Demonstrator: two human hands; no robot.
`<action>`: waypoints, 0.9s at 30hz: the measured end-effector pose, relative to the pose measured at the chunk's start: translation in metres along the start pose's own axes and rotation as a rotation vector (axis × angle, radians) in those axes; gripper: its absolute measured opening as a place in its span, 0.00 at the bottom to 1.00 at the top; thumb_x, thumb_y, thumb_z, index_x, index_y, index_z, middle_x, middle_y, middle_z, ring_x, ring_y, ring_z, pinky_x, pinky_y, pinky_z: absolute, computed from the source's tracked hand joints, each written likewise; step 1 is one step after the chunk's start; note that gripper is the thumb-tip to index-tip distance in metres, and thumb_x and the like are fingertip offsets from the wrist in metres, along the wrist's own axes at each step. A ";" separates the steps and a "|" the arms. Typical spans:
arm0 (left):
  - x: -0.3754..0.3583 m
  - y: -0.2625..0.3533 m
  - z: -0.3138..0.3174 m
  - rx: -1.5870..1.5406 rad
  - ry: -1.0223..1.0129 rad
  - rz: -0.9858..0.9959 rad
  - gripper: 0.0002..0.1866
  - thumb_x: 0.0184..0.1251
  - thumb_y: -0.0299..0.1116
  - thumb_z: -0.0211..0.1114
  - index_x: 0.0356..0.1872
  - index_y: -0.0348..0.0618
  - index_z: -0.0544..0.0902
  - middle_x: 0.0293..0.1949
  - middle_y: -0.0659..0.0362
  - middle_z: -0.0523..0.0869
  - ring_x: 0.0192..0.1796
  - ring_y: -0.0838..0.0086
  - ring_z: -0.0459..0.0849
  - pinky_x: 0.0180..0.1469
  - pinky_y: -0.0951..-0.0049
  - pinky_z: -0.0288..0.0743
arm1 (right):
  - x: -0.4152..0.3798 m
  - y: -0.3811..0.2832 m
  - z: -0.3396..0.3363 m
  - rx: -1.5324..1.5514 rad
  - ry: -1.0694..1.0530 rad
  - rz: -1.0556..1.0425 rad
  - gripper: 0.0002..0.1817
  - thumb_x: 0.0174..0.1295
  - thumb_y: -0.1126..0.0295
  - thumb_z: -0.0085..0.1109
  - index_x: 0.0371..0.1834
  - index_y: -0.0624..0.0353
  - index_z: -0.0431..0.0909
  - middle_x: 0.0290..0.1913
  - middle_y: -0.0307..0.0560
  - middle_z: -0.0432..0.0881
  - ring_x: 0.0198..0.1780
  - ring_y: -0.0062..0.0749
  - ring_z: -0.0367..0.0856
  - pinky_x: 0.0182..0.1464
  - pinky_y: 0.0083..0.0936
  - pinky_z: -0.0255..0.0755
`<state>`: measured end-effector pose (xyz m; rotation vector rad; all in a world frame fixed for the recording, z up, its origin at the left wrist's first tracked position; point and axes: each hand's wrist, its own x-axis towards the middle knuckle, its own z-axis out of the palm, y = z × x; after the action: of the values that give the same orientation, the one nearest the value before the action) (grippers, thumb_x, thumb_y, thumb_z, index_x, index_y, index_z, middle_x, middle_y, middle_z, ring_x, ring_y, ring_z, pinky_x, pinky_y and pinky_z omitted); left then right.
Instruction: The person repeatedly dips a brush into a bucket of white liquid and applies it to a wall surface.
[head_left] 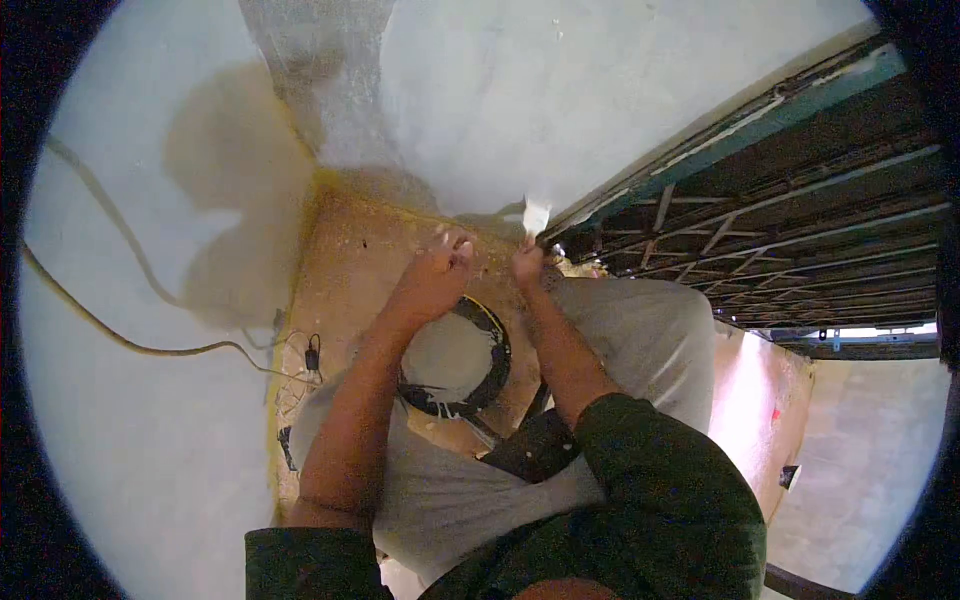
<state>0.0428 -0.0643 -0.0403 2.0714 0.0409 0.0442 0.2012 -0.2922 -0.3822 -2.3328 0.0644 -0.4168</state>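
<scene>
Okay, white-ended tool (pixel 537 216) held at the wall (pixel 480 130), past the bucket (pixel 499 366).
Gripped by the right fingers (pixel 527 252); left fingers (pixel 459 246) half-curled near the bucket, too blurry to tell if anything's held.

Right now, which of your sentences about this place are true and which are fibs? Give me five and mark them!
1. The right hand holds a white-ended tool. True.
2. The bucket is lying on its side. False: the bucket is upright.
3. The shirt is dark green. True.
4. The cord hangs over the metal grille. False: the cord is far left of the metal grille.
5. The left hand is bare. True.
</scene>
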 end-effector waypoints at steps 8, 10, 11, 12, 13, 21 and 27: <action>0.003 0.005 -0.009 0.016 -0.197 -0.171 0.24 0.73 0.48 0.42 0.53 0.38 0.74 0.50 0.41 0.78 0.55 0.48 0.74 0.58 0.55 0.67 | -0.023 0.080 0.079 -0.331 -0.274 0.338 0.20 0.61 0.54 0.49 0.38 0.62 0.77 0.27 0.59 0.78 0.30 0.54 0.78 0.32 0.46 0.73; 0.005 -0.001 -0.004 0.023 -0.140 -0.112 0.24 0.72 0.48 0.43 0.53 0.38 0.74 0.49 0.41 0.78 0.55 0.48 0.75 0.57 0.55 0.67 | -0.005 0.058 0.068 -0.318 -0.228 0.283 0.21 0.62 0.53 0.47 0.34 0.62 0.77 0.25 0.58 0.76 0.28 0.54 0.77 0.32 0.46 0.72; 0.005 -0.003 -0.002 0.032 -0.090 -0.055 0.24 0.72 0.47 0.43 0.54 0.38 0.73 0.48 0.41 0.79 0.54 0.48 0.76 0.56 0.54 0.68 | -0.007 0.056 0.048 -0.312 -0.206 0.258 0.21 0.63 0.53 0.46 0.33 0.62 0.77 0.24 0.58 0.76 0.28 0.54 0.76 0.31 0.46 0.71; 0.006 -0.002 -0.002 0.031 -0.088 -0.054 0.24 0.72 0.47 0.43 0.54 0.38 0.73 0.48 0.41 0.79 0.54 0.48 0.76 0.56 0.54 0.68 | 0.005 0.047 0.040 -0.305 -0.183 0.233 0.22 0.64 0.52 0.45 0.31 0.62 0.76 0.22 0.57 0.75 0.27 0.54 0.76 0.31 0.46 0.70; 0.007 -0.002 -0.003 0.035 -0.101 -0.065 0.23 0.72 0.46 0.43 0.55 0.39 0.73 0.48 0.41 0.79 0.54 0.47 0.76 0.56 0.53 0.68 | 0.015 0.035 0.033 -0.297 -0.160 0.207 0.22 0.64 0.52 0.44 0.29 0.62 0.76 0.21 0.57 0.74 0.26 0.54 0.75 0.31 0.46 0.70; -0.003 -0.005 -0.022 0.291 -0.358 -0.216 0.21 0.66 0.39 0.49 0.55 0.36 0.73 0.50 0.41 0.78 0.55 0.48 0.76 0.60 0.54 0.67 | -0.030 -0.079 -0.041 -0.197 -0.096 0.001 0.30 0.68 0.50 0.37 0.21 0.66 0.75 0.18 0.59 0.72 0.26 0.58 0.73 0.32 0.49 0.67; -0.016 -0.005 -0.030 0.426 -0.509 -0.251 0.24 0.63 0.42 0.51 0.55 0.35 0.73 0.54 0.41 0.76 0.56 0.49 0.76 0.61 0.56 0.67 | -0.051 -0.131 -0.008 0.088 -0.273 -0.014 0.31 0.69 0.49 0.36 0.37 0.72 0.75 0.23 0.62 0.76 0.30 0.59 0.75 0.34 0.49 0.68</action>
<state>0.0249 -0.0367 -0.0302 2.4233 -0.0041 -0.6964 0.1409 -0.1948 -0.3002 -2.2826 -0.0997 -0.1025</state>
